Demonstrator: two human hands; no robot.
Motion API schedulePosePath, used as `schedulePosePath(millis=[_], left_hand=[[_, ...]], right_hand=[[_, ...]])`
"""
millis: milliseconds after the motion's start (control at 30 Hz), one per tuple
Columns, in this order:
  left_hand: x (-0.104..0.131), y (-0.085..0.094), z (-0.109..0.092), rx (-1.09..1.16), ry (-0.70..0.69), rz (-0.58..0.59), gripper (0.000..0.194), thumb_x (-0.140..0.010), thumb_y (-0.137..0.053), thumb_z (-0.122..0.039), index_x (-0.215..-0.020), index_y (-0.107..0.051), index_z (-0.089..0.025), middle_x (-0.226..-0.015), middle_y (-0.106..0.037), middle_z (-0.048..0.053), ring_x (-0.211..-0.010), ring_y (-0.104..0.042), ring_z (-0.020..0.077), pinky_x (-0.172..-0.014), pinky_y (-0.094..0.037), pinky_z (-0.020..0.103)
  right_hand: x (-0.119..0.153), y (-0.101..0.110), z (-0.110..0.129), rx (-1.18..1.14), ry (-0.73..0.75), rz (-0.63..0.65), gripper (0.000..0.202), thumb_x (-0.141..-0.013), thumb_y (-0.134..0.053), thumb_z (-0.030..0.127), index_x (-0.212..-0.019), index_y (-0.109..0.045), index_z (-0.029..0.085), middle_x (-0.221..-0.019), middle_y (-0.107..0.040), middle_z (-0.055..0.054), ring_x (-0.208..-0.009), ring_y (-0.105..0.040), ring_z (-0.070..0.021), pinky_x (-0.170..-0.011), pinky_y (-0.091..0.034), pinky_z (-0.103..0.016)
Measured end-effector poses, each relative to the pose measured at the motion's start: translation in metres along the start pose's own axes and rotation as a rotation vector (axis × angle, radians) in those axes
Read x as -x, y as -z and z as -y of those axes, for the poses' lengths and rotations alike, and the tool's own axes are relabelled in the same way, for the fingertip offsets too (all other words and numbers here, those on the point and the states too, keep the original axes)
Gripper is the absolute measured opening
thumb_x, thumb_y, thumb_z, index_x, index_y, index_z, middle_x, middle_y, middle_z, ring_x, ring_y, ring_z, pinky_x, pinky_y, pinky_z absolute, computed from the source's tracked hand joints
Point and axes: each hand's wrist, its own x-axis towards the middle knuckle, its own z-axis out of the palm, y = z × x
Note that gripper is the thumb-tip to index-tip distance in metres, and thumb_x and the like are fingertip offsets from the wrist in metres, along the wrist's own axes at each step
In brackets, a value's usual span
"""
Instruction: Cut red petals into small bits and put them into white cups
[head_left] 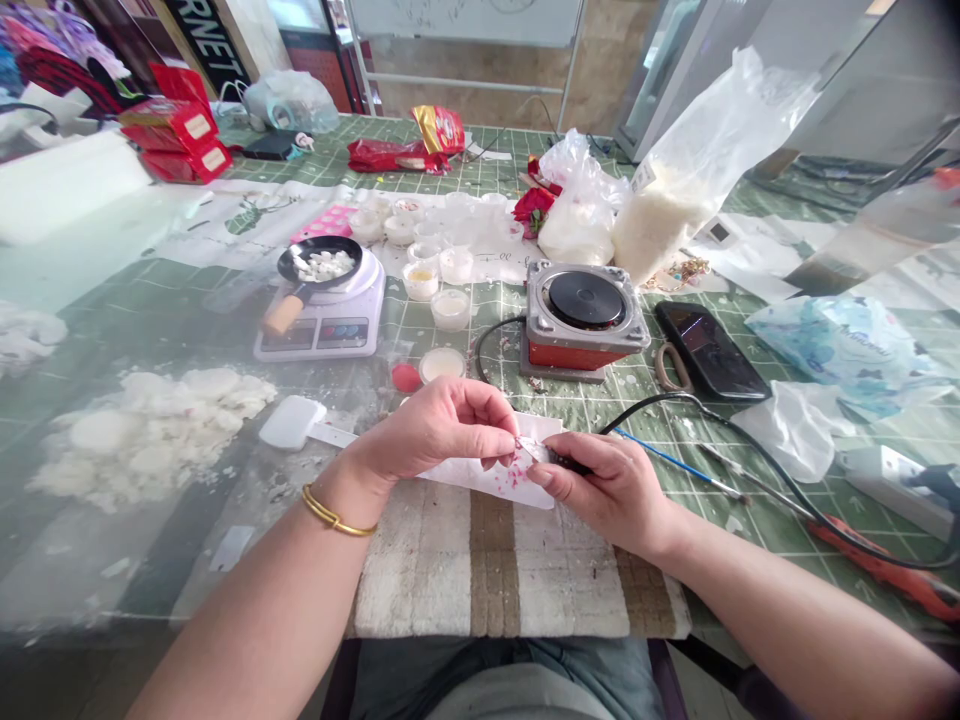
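Note:
My left hand (pixel 465 425) is closed in a pinch on a tiny reddish piece whose kind I cannot make out. My right hand (pixel 607 485) grips a small dark-handled tool with a pale, pointed blade (pixel 534 450); it looks like a small knife. The blade's tip meets the left fingertips. Just below both hands, a white sheet of paper (pixel 469 478) carries scattered pink bits (pixel 514 478). That sheet rests on a brown and white striped cloth (pixel 491 560). A white spatula (pixel 292 423) lies left of my left wrist.
White wax-like flakes (pixel 150 430) are heaped at left. Behind stand a kitchen scale (pixel 352 330) bearing a small pan (pixel 330 262), several filled cups (pixel 450 310) and a hot plate (pixel 585 310). A phone (pixel 712 350), black cable (pixel 750 460) and blue brush (pixel 675 462) lie right.

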Motion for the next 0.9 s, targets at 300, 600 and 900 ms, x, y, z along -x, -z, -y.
schedulePosePath(millis=[300, 600, 900], left_hand=[[0.0007, -0.0016, -0.0025, 0.018, -0.003, -0.027, 0.003, -0.072, -0.067, -0.015, -0.072, -0.065, -0.012, -0.061, -0.061, 0.000, -0.057, -0.054, 0.0076, -0.055, -0.043, 0.019], [-0.0001, -0.0013, 0.0004, 0.039, 0.000, -0.002, 0.004, -0.073, -0.067, -0.014, -0.075, -0.065, -0.010, -0.065, -0.063, 0.002, -0.057, -0.055, 0.0075, -0.055, -0.044, 0.019], [-0.0002, -0.0014, 0.0001, 0.034, 0.005, -0.022, 0.005, -0.072, -0.068, -0.015, -0.073, -0.065, -0.011, -0.061, -0.062, 0.000, -0.056, -0.055, 0.0076, -0.056, -0.044, 0.019]], right_hand=[[0.0014, -0.0006, -0.0014, 0.019, -0.042, -0.033, 0.032, -0.078, -0.059, 0.048, -0.082, -0.060, 0.016, -0.053, -0.051, 0.004, -0.046, -0.041, -0.0066, -0.044, -0.032, -0.017], [0.0012, -0.0003, -0.0003, 0.026, 0.001, -0.035, 0.028, -0.082, -0.057, 0.043, -0.076, -0.061, 0.016, -0.053, -0.046, 0.004, -0.046, -0.039, -0.0058, -0.045, -0.030, -0.018], [0.0013, -0.0010, -0.0009, 0.016, -0.016, -0.051, 0.028, -0.081, -0.058, 0.044, -0.080, -0.060, 0.016, -0.053, -0.049, 0.004, -0.045, -0.040, -0.0061, -0.044, -0.031, -0.018]])
